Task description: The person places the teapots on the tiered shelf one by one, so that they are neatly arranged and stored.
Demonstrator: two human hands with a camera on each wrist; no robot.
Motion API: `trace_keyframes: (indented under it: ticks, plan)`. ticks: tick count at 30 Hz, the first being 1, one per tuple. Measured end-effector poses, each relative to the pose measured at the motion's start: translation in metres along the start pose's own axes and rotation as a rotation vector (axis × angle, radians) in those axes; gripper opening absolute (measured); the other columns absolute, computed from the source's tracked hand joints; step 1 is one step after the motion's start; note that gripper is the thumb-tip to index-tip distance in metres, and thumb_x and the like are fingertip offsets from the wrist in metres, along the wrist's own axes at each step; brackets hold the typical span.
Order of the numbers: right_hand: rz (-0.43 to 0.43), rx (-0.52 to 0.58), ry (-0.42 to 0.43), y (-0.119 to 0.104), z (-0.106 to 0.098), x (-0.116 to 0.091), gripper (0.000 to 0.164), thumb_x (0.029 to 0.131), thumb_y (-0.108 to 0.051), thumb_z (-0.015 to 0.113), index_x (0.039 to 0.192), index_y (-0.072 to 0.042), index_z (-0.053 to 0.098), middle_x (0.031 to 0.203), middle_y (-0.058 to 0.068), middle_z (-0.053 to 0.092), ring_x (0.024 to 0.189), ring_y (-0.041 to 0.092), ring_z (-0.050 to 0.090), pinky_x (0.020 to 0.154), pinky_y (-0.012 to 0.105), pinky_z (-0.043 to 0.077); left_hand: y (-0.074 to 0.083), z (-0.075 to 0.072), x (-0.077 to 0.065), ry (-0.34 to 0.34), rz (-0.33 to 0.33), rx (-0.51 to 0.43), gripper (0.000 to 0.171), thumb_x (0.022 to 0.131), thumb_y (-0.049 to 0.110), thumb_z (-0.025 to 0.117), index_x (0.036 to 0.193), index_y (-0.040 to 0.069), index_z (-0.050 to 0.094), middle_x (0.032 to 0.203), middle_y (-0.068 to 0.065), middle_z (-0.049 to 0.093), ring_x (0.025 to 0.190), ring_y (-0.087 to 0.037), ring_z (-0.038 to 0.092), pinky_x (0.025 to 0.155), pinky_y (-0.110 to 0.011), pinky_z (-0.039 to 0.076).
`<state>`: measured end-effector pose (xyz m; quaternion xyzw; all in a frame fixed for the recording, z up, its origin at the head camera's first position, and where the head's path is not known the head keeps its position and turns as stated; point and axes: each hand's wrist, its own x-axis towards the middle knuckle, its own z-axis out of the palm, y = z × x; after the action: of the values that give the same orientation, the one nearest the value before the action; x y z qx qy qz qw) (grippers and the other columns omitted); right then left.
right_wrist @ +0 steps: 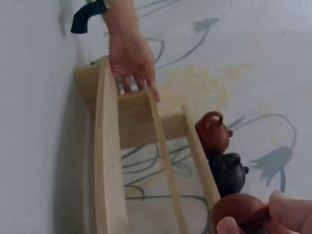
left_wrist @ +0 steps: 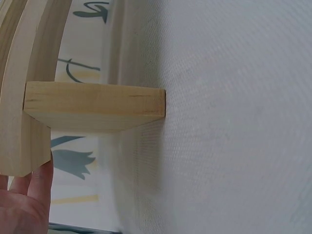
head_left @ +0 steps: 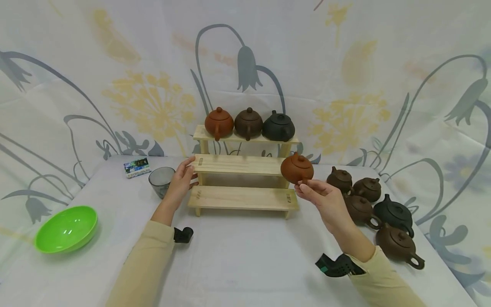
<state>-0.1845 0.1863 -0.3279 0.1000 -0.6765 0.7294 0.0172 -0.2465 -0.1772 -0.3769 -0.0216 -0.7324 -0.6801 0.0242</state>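
My right hand [head_left: 326,202] pinches the handle of a reddish-brown teapot [head_left: 296,168], holding it by the right end of the wooden three-tier stand's [head_left: 238,198] middle tier. In the right wrist view that teapot [right_wrist: 234,209] shows partly behind the fingertips. My left hand [head_left: 179,183] holds the left end of the middle tier, thumb above and fingers below the board; its fingers [left_wrist: 41,183] touch the wood in the left wrist view. Along the top tier sit an orange-brown teapot [head_left: 219,123], a dark brown teapot [head_left: 248,123] and a black teapot [head_left: 278,126].
Several dark teapots [head_left: 397,243] cluster on the right of the white tabletop [head_left: 245,264]. At left stand a bright green bowl [head_left: 67,230] and a grey glass cup [head_left: 160,179] close to my left wrist. A small printed packet [head_left: 137,168] lies behind the cup.
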Motion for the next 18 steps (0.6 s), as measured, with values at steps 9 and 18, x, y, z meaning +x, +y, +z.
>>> trace_keyframes:
  ticks: [9, 18]
  plan:
    - [0.036, 0.003, -0.036, 0.006, 0.029, 0.008, 0.013, 0.091, -0.001, 0.058, 0.101, 0.004, 0.063, 0.090, -0.002, 0.067, 0.086, 0.012, 0.066, 0.083, 0.027, 0.050, 0.000, 0.000, 0.000, 0.001, -0.005, -0.005, 0.046, 0.104, 0.024, 0.030, 0.148, 0.015, 0.022, 0.139, -0.021, 0.034, 0.125, -0.037, 0.037, 0.100, -0.048, 0.035]
    - [0.058, 0.032, -0.051, 0.011, 0.056, 0.017, 0.018, 0.089, 0.002, 0.059, 0.105, 0.011, 0.060, 0.091, 0.000, 0.066, 0.086, 0.015, 0.066, 0.084, 0.030, 0.050, 0.000, -0.001, 0.000, -0.005, 0.006, -0.005, 0.047, 0.104, 0.024, 0.031, 0.148, 0.015, 0.022, 0.139, -0.021, 0.034, 0.125, -0.037, 0.037, 0.100, -0.048, 0.035]
